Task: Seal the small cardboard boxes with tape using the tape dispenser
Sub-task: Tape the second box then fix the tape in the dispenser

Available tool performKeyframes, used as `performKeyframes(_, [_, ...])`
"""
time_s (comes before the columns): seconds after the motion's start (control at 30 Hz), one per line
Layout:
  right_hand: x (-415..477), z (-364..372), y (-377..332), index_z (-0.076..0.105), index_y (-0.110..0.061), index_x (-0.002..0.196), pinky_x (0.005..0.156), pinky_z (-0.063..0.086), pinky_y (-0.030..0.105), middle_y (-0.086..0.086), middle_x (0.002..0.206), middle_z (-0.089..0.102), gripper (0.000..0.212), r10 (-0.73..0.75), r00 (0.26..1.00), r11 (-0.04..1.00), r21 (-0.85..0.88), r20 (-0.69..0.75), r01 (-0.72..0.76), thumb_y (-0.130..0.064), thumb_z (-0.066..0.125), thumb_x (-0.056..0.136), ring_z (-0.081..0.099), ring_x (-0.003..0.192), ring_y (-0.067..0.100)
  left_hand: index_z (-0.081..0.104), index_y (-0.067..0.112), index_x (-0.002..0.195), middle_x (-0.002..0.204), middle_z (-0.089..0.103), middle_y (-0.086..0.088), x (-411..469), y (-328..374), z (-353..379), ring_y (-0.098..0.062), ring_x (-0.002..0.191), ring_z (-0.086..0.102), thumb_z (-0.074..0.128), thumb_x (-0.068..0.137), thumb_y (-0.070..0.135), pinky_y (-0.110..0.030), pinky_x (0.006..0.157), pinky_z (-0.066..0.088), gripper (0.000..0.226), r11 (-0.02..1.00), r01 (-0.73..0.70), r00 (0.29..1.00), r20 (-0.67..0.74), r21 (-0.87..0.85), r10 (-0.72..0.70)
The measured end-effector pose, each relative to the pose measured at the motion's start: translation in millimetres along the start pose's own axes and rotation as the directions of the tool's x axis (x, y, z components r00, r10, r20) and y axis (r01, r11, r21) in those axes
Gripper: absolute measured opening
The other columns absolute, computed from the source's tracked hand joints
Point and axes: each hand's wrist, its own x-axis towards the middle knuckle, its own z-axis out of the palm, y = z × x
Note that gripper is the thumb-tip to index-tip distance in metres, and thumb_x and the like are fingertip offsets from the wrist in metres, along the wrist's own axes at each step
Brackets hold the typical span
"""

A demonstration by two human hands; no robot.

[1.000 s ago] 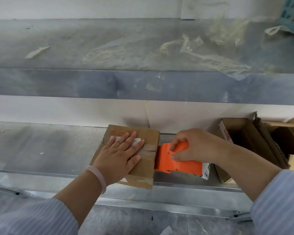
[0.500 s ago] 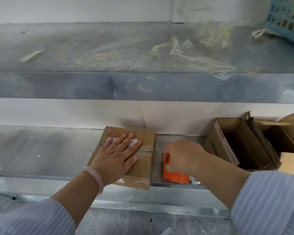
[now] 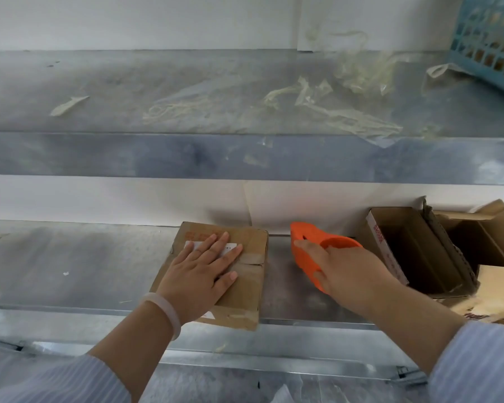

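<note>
Right grip: the right hand (image 3: 351, 276) grasps the orange plastic tape dispenser (image 3: 310, 251); its fingers are wrapped over the orange body, with one finger stretched along the side.
Dispenser position: between the two boxes, apart from both, over the lower shelf. Whether its underside touches the shelf cannot be told.
Left grip: the left hand (image 3: 200, 276) holds nothing. It lies flat, fingers straight and slightly spread, pressing on the top of the closed brown cardboard box (image 3: 245, 295).
Closed box: it sits on the grey metal lower shelf (image 3: 70, 257), its near corner reaching the shelf's front edge. The fingertips cover part of a white paper label (image 3: 230, 248); faded red print shows near the far left corner.
Wrist: a pale round bracelet (image 3: 166, 311) circles the left wrist, and a light striped sleeve (image 3: 477, 362) covers the right forearm.
Right side: an open brown cardboard box (image 3: 405, 228) stands just beyond the dispenser, dark inside, with more open cardboard beside it.
Upper level: a grey metal upper shelf (image 3: 128, 82) carries crumpled scraps of clear tape (image 3: 352, 117), strewn mostly to the right.
Far corner: a blue plastic lattice basket (image 3: 489, 39) rests on the upper shelf — cut off by the frame.
</note>
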Motion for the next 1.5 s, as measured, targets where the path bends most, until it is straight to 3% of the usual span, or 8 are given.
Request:
performKeyframes(0.2, [-10, 54, -2, -0.017, -0.029, 0.153, 0.102, 0.033, 0.041, 0.009, 0.136, 0.052, 0.083, 0.011, 0.999, 0.989, -0.147, 0.041, -0.005, -0.020, 0.043, 0.098, 0.054, 0.117, 0.029, -0.012, 0.053, 0.144, 0.154, -0.021, 0.021, -1, 1, 0, 0.000, 0.141, -0.023, -0.034, 0.066, 0.075, -0.031, 0.115, -0.017, 0.084, 0.999, 0.029, 0.999, -0.025, -0.043, -0.030])
performKeyframes(0.37, [-30, 86, -13, 0.033, -0.021, 0.150, 0.089, 0.042, 0.051, 0.024, 0.114, 0.066, 0.105, 0.006, 1.000, 0.996, -0.093, -0.007, -0.007, -0.020, 0.080, 0.057, 0.065, 0.091, 0.039, -0.019, 0.056, 0.139, 0.151, -0.026, 0.022, -1, 1, 0, 0.001, 0.140, -0.026, -0.032, 0.068, 0.074, -0.031, 0.115, -0.017, 0.074, 0.999, 0.033, 0.999, -0.019, -0.025, -0.033])
performKeyframes(0.7, [-53, 126, -30, 0.056, -0.013, 0.138, 0.114, 0.013, 0.050, 0.025, 0.134, 0.057, 0.077, 0.063, 0.977, 0.998, -0.012, 0.203, -0.062, -0.060, 0.038, 0.080, 0.055, 0.124, 0.041, -0.019, 0.056, 0.138, 0.152, -0.024, 0.021, -5, -1, 1, 0.000, 0.140, -0.024, -0.038, 0.058, 0.077, -0.033, 0.118, -0.012, 0.084, 0.992, 0.104, 0.994, -0.033, -0.068, -0.106])
performKeyframes(0.97, [-59, 100, -34, 0.068, -0.024, 0.104, 0.081, 0.059, 0.039, 0.002, 0.110, 0.063, 0.039, 0.149, 0.987, 0.953, 0.274, -0.064, -0.126, -0.027, 0.076, 0.066, 0.068, 0.094, 0.022, -0.018, 0.052, 0.142, 0.153, -0.023, 0.019, -9, -4, 2, -0.005, 0.146, -0.018, -0.037, 0.063, 0.076, -0.033, 0.117, -0.014, 0.085, 0.996, 0.066, 0.996, -0.052, -0.067, -0.070])
performKeyframes(1.1, [-59, 64, -66, 0.055, -0.034, 0.123, 0.096, 0.037, 0.011, -0.017, 0.124, 0.049, 0.038, 0.197, 0.961, 0.768, 0.640, -0.195, -0.028, -0.020, 0.046, 0.088, 0.049, 0.114, -0.001, -0.014, 0.050, 0.145, 0.157, -0.019, 0.016, -10, -5, 4, -0.007, 0.148, -0.016, -0.037, 0.066, 0.073, -0.035, 0.118, -0.014, 0.086, 0.995, 0.069, 0.995, -0.069, -0.068, -0.074])
performKeyframes(1.2, [-18, 34, -108, 0.020, -0.040, 0.151, 0.109, 0.008, 0.006, -0.031, 0.151, 0.017, 0.054, 0.277, 0.961, 0.394, 0.909, 0.024, -0.136, -0.031, 0.043, 0.103, 0.010, 0.136, -0.020, -0.015, 0.047, 0.147, 0.156, -0.021, 0.015, -11, -5, 4, -0.008, 0.147, -0.018, -0.035, 0.071, 0.069, -0.035, 0.116, -0.016, 0.082, 0.997, 0.056, 0.996, -0.072, -0.060, -0.060])
performKeyframes(1.3, [28, 19, -138, -0.003, -0.031, 0.155, 0.114, 0.000, 0.018, -0.014, 0.161, 0.003, 0.065, 0.285, 0.926, 0.109, 0.951, 0.247, -0.288, -0.041, 0.035, 0.104, 0.001, 0.145, -0.002, -0.017, 0.040, 0.147, 0.156, -0.020, 0.012, -11, -8, 7, -0.012, 0.149, -0.015, -0.037, 0.074, 0.067, -0.036, 0.114, -0.015, 0.081, 0.998, 0.026, 0.995, -0.091, -0.057, -0.031])
performKeyframes(1.5, [57, 21, -148, 0.006, -0.034, 0.156, 0.113, 0.021, 0.029, -0.001, 0.162, 0.021, 0.059, 0.411, 0.826, -0.060, 0.916, 0.386, -0.397, -0.042, 0.033, 0.104, 0.023, 0.147, 0.019, -0.021, 0.030, 0.148, 0.155, -0.026, 0.013, -14, -20, 6, -0.008, 0.145, -0.025, -0.041, 0.067, 0.066, -0.032, 0.110, -0.024, 0.091, 0.999, -0.024, 0.998, -0.066, -0.047, 0.021])
